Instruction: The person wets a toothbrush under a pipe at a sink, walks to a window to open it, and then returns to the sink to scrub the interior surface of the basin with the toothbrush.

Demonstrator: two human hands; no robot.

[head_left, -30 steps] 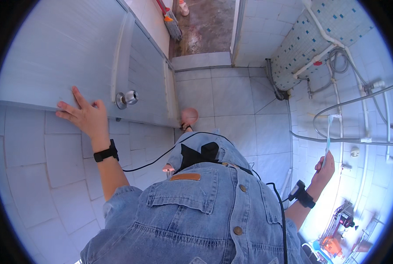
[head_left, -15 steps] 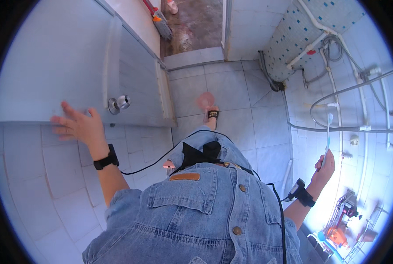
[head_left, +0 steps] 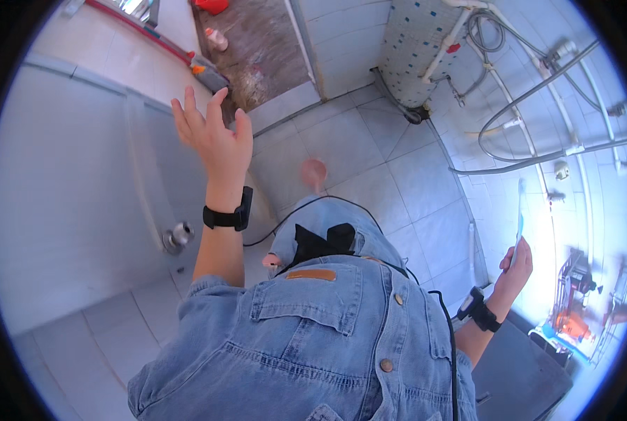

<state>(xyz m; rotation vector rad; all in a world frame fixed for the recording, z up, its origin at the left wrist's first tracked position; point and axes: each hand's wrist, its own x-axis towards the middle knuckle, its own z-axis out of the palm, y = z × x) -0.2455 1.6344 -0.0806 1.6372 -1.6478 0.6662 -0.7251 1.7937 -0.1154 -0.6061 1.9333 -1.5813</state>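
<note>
My left hand (head_left: 218, 144) is raised with its fingers spread and nothing in it, in front of the grey door's edge and the doorway. Below it, a round metal doorknob (head_left: 178, 237) sticks out from the door (head_left: 68, 203). Off to the right, my right hand (head_left: 515, 270) is closed around the handle of a toothbrush (head_left: 520, 217), which points upward with its pale head at the top. Behind the toothbrush is the white tiled wall.
A pink round thing (head_left: 314, 172) is on the grey tiled floor (head_left: 376, 189). Pipes and a grey hose (head_left: 531, 161) run along the right wall. A wire rack (head_left: 573, 326) with bottles stands at lower right. Beyond the doorway lie a mop (head_left: 211, 74) and a white bottle (head_left: 216, 39).
My left hand has swung up and right, away from beside the door's lower edge. My body has turned, so the door and doorway sit further left. My right hand keeps the toothbrush.
</note>
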